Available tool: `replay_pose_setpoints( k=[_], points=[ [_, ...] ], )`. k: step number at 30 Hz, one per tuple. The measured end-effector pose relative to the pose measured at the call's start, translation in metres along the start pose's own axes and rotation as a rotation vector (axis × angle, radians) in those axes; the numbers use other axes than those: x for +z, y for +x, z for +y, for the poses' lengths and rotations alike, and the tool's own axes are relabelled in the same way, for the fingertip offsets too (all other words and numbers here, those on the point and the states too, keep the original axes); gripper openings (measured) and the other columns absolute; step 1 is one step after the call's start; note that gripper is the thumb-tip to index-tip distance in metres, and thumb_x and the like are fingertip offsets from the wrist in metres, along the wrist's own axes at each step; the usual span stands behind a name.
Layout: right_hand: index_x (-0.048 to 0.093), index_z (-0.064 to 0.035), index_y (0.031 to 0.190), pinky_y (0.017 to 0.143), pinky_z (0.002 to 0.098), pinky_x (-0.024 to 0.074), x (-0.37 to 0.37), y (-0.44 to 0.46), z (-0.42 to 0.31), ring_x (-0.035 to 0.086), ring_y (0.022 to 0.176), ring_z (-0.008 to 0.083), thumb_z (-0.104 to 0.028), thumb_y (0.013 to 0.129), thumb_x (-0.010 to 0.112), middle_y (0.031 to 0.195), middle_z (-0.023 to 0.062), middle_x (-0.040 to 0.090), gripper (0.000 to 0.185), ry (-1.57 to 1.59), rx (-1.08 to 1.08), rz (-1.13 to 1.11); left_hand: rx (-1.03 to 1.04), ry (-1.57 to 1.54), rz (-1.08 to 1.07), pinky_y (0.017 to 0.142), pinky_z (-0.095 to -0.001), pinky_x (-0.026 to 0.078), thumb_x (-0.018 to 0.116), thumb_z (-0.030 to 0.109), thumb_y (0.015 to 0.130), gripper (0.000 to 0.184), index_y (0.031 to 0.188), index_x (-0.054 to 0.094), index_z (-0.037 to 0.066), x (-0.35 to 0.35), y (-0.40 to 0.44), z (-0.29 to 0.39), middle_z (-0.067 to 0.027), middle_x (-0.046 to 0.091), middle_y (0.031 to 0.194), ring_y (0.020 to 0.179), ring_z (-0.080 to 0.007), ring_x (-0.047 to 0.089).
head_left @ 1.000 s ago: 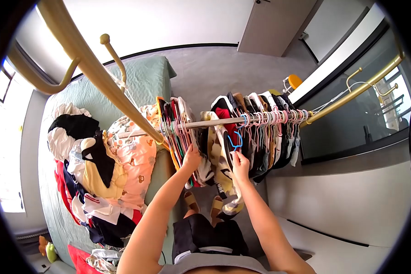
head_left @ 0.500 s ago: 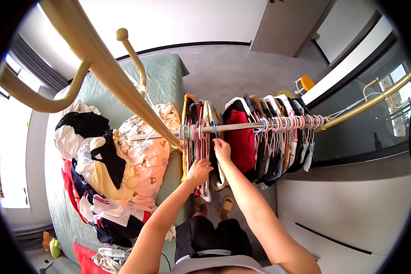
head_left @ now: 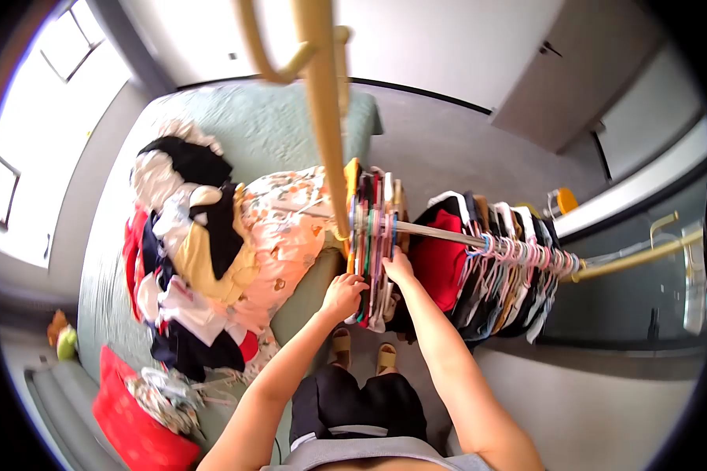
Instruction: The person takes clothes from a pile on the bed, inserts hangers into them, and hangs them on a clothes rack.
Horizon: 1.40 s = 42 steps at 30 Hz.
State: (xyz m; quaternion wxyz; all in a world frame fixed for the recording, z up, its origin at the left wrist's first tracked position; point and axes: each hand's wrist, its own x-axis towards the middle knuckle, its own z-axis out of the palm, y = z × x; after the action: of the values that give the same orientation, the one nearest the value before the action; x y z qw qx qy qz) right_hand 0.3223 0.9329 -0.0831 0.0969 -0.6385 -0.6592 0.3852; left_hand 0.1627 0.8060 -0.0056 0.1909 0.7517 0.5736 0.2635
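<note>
Clothes on hangers point(head_left: 377, 212) are bunched at the left end of a metal rail point(head_left: 440, 234). My left hand point(head_left: 344, 297) lies against the left side of this bunch, its fingers bent around the edges of the garments. On the right side of the bunch, my right hand point(head_left: 398, 267) presses close with its fingers curled; what they hold is hidden. A red garment point(head_left: 438, 263) hangs to the right of a gap, beside a second, denser group of clothes on pink and white hangers point(head_left: 518, 255).
A green-covered bed point(head_left: 291, 106) on the left bears a heap of clothes point(head_left: 212, 243). Gold rack posts point(head_left: 320, 118) rise in front of me. A red cushion point(head_left: 141, 416) lies at the lower left, a yellow stool point(head_left: 563, 201) stands at the back right.
The blue-hanger garment has moved left into the left bunch, and my right hand has followed it. The bunch is now tighter. The view has turned, shifting the rack and bed.
</note>
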Motion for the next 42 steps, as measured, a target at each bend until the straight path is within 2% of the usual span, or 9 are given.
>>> replay_pose_setpoints(
  k=[1, 5, 10, 18, 26, 27, 33, 38, 42],
  points=[
    [0.041, 0.0007, 0.124, 0.084, 0.0469, 0.0450, -0.008, -0.015, -0.017, 0.054, 0.098, 0.0433, -0.022, 0.080, 0.055, 0.112, 0.0269, 0.052, 0.051, -0.021, 0.079, -0.004, -0.018, 0.006, 0.057, 0.087, -0.0397, 0.043, 0.054, 0.002, 0.069, 0.025, 0.091, 0.064, 0.009, 0.004, -0.008, 0.000, -0.0077, 0.061, 0.098, 0.096, -0.0271, 0.055],
    [0.042, -0.0002, 0.121, 0.094, 0.0422, 0.0386, 0.026, -0.080, -0.017, 0.047, 0.109, 0.0389, -0.008, 0.076, 0.055, 0.118, 0.0226, 0.048, 0.048, 0.056, -0.336, 0.535, -0.222, 0.020, 0.157, 0.085, -0.0389, 0.044, 0.053, 0.001, 0.068, 0.025, 0.088, 0.065, 0.009, 0.013, -0.058, 0.016, -0.0079, 0.062, 0.095, 0.094, -0.0272, 0.056],
    [0.046, -0.0050, 0.120, 0.086, 0.0344, 0.0443, 0.065, -0.140, 0.009, 0.055, 0.095, 0.0250, -0.007, 0.074, 0.055, 0.111, 0.0120, 0.053, 0.046, 0.139, -0.457, 0.068, -0.437, 0.011, 0.282, 0.085, -0.0367, 0.044, 0.055, 0.002, 0.066, 0.024, 0.085, 0.067, 0.010, 0.033, -0.133, 0.039, -0.0070, 0.062, 0.094, 0.092, -0.0264, 0.056],
    [0.059, -0.0015, 0.103, 0.077, 0.0321, 0.0490, 0.112, -0.150, -0.025, 0.063, 0.084, 0.0228, -0.011, 0.078, 0.055, 0.090, 0.0109, 0.065, 0.027, 0.206, -0.375, -0.395, -0.746, 0.040, 0.553, 0.079, -0.0378, 0.047, 0.052, 0.001, 0.070, 0.023, 0.088, 0.064, 0.009, 0.009, -0.237, 0.033, -0.0097, 0.061, 0.091, 0.089, -0.0296, 0.056],
    [0.058, 0.0023, 0.101, 0.067, 0.0251, 0.0481, 0.182, -0.157, -0.101, 0.059, 0.072, 0.0125, -0.005, 0.083, 0.055, 0.087, 0.0078, 0.064, 0.020, 0.257, -0.300, -0.667, -0.956, 0.080, 0.926, 0.075, -0.0351, 0.048, 0.057, 0.005, 0.076, 0.022, 0.097, 0.060, 0.002, -0.081, -0.300, -0.093, -0.0138, 0.060, 0.094, 0.083, -0.0278, 0.060],
    [0.058, 0.0017, 0.100, 0.066, 0.0236, 0.0476, 0.187, -0.162, -0.113, 0.059, 0.072, 0.0119, -0.005, 0.083, 0.054, 0.087, 0.0077, 0.064, 0.019, 0.246, -0.246, -0.683, -1.016, 0.082, 0.935, 0.085, -0.0392, 0.045, 0.059, 0.009, 0.076, 0.029, 0.104, 0.056, 0.004, -0.091, -0.311, -0.123, -0.0162, 0.056, 0.104, 0.098, -0.0333, 0.054],
    [0.060, 0.0028, 0.098, 0.068, 0.0253, 0.0497, 0.215, -0.172, -0.142, 0.062, 0.071, 0.0125, -0.008, 0.082, 0.055, 0.084, 0.0087, 0.066, 0.020, 0.282, -0.150, -0.685, -1.435, 0.169, 0.817, 0.088, -0.0404, 0.044, 0.070, 0.021, 0.074, 0.072, 0.131, 0.028, 0.005, -0.171, -0.316, -0.217, -0.0205, 0.042, 0.121, 0.106, -0.0384, 0.049],
    [0.060, 0.0028, 0.098, 0.067, 0.0246, 0.0495, 0.232, -0.175, -0.156, 0.062, 0.071, 0.0123, -0.009, 0.084, 0.055, 0.084, 0.0084, 0.066, 0.019, 0.277, -0.099, -0.695, -1.273, -0.029, 0.845, 0.071, -0.0451, 0.049, 0.062, 0.027, 0.076, 0.038, 0.099, 0.048, -0.001, -0.157, -0.315, -0.264, -0.0243, 0.062, 0.082, 0.078, -0.0396, 0.062],
    [0.060, -0.0024, 0.104, 0.066, 0.0222, 0.0452, 0.265, -0.184, -0.197, 0.056, 0.075, 0.0073, -0.023, 0.090, 0.053, 0.089, 0.0038, 0.063, 0.025, 0.254, -0.157, -0.663, -1.161, -0.273, 0.897, 0.069, -0.0450, 0.047, 0.051, 0.023, 0.079, 0.027, 0.091, 0.057, 0.000, -0.145, -0.307, -0.182, -0.0239, 0.061, 0.081, 0.079, -0.0395, 0.060]
  ],
)
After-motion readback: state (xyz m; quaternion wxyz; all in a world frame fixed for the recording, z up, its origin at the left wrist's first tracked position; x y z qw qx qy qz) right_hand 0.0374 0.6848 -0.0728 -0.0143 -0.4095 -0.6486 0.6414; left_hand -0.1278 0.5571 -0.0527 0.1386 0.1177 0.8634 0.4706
